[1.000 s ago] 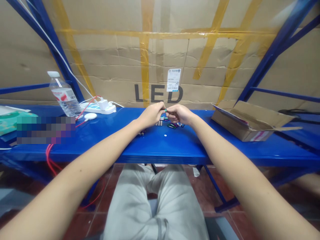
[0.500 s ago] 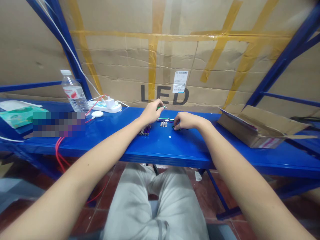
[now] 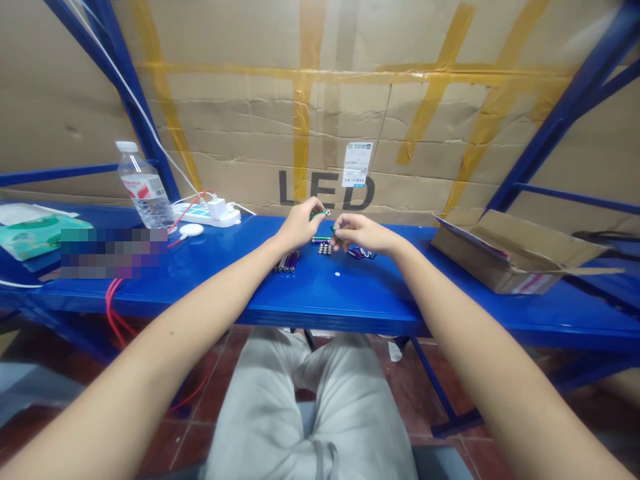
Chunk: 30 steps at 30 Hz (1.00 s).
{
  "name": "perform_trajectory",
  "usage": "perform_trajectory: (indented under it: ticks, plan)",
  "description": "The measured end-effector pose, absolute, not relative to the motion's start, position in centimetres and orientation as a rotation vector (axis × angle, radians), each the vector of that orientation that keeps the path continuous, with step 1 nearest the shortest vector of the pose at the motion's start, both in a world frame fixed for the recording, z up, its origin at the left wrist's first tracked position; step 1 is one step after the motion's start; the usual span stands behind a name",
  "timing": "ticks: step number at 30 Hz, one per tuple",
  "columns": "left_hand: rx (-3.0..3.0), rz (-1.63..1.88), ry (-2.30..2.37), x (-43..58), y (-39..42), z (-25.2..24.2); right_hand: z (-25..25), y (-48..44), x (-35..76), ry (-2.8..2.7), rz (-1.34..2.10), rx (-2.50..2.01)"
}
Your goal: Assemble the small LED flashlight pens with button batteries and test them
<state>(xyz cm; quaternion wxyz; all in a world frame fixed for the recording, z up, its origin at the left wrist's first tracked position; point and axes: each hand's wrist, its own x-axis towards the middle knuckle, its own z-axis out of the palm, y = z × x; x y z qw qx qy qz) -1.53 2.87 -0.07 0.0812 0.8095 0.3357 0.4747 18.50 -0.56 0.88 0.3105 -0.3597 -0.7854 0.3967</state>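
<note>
Pinched in the fingers of my left hand (image 3: 301,221) is a thin green piece with a silver metal end (image 3: 327,213). My right hand (image 3: 361,232) is raised just right of it, fingers closed on a small dark green clip (image 3: 333,229), partly hidden. Below the hands lie a green metal tube (image 3: 321,239) and a cluster of small silver button cells (image 3: 325,249). Several slim purple and silver tubes (image 3: 287,262) lie side by side near my left wrist. Purple and silver clips (image 3: 359,253) rest on the table under my right hand.
On the blue table (image 3: 320,300), an open cardboard box (image 3: 520,280) stands at the right. A water bottle (image 3: 144,190), a power strip (image 3: 225,215) and a white round disc (image 3: 191,231) are at the left. Large taped cardboard (image 3: 250,120) rises behind the table.
My right hand has lifted from the table and moved left towards my left hand, now with a green clip in it. The purple clips beneath have come into sight.
</note>
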Motion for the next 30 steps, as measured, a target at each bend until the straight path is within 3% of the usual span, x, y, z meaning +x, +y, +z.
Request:
perform_trajectory:
  ticks: [6, 17, 23, 30]
  plan:
    - [2.44, 1.381, 0.979, -1.3, 2.2, 0.2, 0.1, 0.5, 18.6, -1.733, 1.231, -0.86]
    - [2.68, 1.261, 0.891, -0.6, 1.9, -0.1, -0.1, 0.7, 18.5, -1.741, 1.261, -0.913]
    - [2.825, 1.215, 0.917, -0.6, 2.1, -0.2, -0.5, 1.2, 18.7, -1.872, 1.031, -1.004]
    - [3.055, 1.086, 1.081, -0.2, 1.6, -0.5, -0.2, 1.6, 18.5, -2.17, 0.395, -1.049]
